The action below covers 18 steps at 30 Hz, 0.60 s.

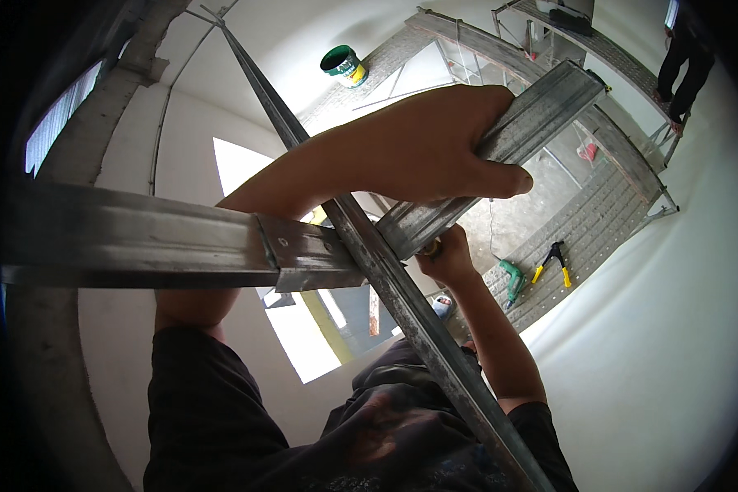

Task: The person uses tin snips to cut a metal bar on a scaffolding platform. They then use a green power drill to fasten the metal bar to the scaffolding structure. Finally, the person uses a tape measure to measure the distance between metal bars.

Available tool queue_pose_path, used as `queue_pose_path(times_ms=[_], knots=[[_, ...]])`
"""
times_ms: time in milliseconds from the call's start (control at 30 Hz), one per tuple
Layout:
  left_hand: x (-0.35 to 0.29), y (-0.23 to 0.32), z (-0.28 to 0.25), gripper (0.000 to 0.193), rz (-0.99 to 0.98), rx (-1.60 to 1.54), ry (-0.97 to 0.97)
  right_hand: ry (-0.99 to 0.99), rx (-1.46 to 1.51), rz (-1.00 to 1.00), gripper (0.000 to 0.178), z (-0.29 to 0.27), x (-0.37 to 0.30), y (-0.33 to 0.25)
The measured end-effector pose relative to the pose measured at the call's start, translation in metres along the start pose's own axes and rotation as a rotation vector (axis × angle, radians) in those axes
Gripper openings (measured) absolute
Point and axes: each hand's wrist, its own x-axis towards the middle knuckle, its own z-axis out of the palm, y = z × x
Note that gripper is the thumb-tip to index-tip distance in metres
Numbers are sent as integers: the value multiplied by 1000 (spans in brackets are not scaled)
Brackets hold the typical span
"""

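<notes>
My left hand (pixel 443 148) is closed round a grey metal channel stud (pixel 545 107), its thumb along the near side. The stud slants from the upper right down to a long thin metal channel (pixel 402 303) running diagonally across the view. Left of this crossing, another wide metal stud (pixel 139 238) with a short lapped end piece (pixel 303 254) meets it. Below the slanted stud, my right hand (pixel 448 256) is closed on something mostly hidden; only a small dark, brassy bit shows at the fingers.
A green drill (pixel 512 281) and yellow-handled pliers (pixel 553 264) lie on a perforated platform (pixel 611 205) below. A green bucket (pixel 344 66) stands farther off. At the upper right, another person (pixel 687 66) is on a scaffold plank (pixel 623 57). White walls curve around.
</notes>
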Motion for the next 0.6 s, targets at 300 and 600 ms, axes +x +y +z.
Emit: queue_pose_path(times_ms=[300, 600], knots=[[-3, -4, -2, 47, -166, -89, 15, 20, -87, 309, 30, 9, -38, -10], [19, -27, -27, 53, -22, -779, -90, 20, -407, 443, 45, -65, -133, -39]])
